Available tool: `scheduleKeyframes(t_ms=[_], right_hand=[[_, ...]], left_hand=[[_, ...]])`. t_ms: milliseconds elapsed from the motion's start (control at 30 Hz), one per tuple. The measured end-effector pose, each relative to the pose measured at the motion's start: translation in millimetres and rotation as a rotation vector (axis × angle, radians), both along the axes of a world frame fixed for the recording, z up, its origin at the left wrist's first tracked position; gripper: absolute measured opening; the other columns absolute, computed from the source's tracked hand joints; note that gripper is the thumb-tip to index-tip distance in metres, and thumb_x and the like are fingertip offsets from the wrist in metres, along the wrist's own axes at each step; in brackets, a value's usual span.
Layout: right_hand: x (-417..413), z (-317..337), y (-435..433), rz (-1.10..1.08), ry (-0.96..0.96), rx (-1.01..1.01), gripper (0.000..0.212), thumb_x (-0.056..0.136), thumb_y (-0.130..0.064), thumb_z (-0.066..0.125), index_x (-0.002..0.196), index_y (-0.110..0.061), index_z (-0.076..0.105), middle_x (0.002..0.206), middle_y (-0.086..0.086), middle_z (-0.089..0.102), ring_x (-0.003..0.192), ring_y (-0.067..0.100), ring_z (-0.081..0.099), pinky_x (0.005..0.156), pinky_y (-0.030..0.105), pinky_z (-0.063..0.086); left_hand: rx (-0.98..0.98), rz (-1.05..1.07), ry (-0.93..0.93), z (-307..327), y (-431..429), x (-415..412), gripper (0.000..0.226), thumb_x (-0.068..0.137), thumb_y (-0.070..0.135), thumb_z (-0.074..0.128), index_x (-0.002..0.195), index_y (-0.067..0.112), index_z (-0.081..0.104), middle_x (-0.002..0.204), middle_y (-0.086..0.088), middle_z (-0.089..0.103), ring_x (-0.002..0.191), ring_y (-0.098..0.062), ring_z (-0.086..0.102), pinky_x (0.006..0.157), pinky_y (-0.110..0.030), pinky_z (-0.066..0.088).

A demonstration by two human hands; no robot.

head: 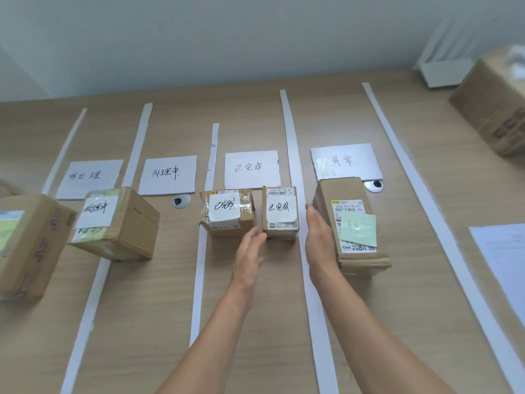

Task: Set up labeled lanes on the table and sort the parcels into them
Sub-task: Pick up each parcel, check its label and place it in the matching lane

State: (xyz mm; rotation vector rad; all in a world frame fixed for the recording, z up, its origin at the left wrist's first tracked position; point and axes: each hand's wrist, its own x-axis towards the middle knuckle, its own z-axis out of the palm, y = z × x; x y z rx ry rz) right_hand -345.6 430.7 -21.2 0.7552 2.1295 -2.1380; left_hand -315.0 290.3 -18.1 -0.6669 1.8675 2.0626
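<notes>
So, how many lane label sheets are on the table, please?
4, in a row across the table: far-left sheet, second sheet, third sheet, right sheet. None seems hidden.

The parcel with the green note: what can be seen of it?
The parcel is an oblong brown cardboard box lying flat on the wooden table in the rightmost lane, in front of the paper sign written in red. Its top carries a white shipping label with barcodes and a pale green note with faint writing. Its near end looks crumpled. The right hand rests straight fingers against its left side.
</notes>
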Motion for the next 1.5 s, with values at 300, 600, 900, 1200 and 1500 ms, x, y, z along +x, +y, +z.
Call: scheduleKeyframes(t_ms=[300, 600, 900, 1200, 1500], right_hand=[[44.3, 68.2, -53.3, 0.07, 0.13, -0.076, 0.049, 0.114, -0.044, 0.04, 0.158, -0.026, 0.049, 0.154, -0.019, 0.049, 0.14, -0.005, 0.039, 0.115, 0.021, 0.026], [125.8, 119.2, -156.7, 0.161, 0.238, -0.106, 0.052, 0.107, -0.054, 0.044, 0.153, -0.031, 0.054, 0.152, -0.024, 0.052, 0.142, -0.006, 0.043, 0.119, 0.023, 0.027], [229.0, 140.0, -294.9, 0.298, 0.281, -0.114, 0.039, 0.112, -0.044, 0.045, 0.147, -0.033, 0.059, 0.147, -0.025, 0.058, 0.142, -0.002, 0.047, 0.129, 0.04, 0.029], [311.3, 145.4, -438.3, 0.479, 0.305, -0.139, 0.03, 0.112, -0.043, 0.046, 0.13, -0.038, 0.07, 0.126, -0.032, 0.07, 0.123, -0.015, 0.057, 0.115, 0.027, 0.04], [337.9, 127.6, -566.7, 0.624, 0.281, -0.087, 0.053, 0.106, -0.061, 0.046, 0.153, -0.037, 0.052, 0.16, -0.016, 0.048, 0.148, 0.007, 0.042, 0.129, 0.046, 0.029]], left_hand=[[0.059, 0.041, 0.119, 60.6, -58.9, 44.2, 0.059, 0.082, 0.056, 0.06, 0.137, 0.033, 0.064, 0.144, 0.012, 0.063, 0.137, -0.005, 0.054, 0.106, -0.039, 0.05], [0.088, 0.11, 0.243, 124.5, -159.6, 120.1, 0.054, 0.082, 0.056, 0.06, 0.13, 0.032, 0.066, 0.135, 0.009, 0.068, 0.128, -0.006, 0.061, 0.109, -0.045, 0.049], [0.046, 0.241, 0.293, 151.4, -302.1, 245.3, 0.045, 0.082, 0.055, 0.059, 0.118, 0.03, 0.069, 0.127, 0.006, 0.07, 0.12, -0.009, 0.065, 0.103, -0.045, 0.052], [-0.005, 0.372, 0.309, 155.4, -431.6, 343.7, 0.055, 0.084, 0.057, 0.057, 0.13, 0.028, 0.066, 0.125, 0.005, 0.072, 0.118, -0.01, 0.068, 0.095, -0.038, 0.054], [-0.05, 0.452, 0.253, 139.0, -549.6, 374.9, 0.034, 0.106, 0.045, 0.052, 0.132, 0.024, 0.061, 0.129, 0.002, 0.067, 0.122, -0.011, 0.064, 0.1, -0.039, 0.054]])
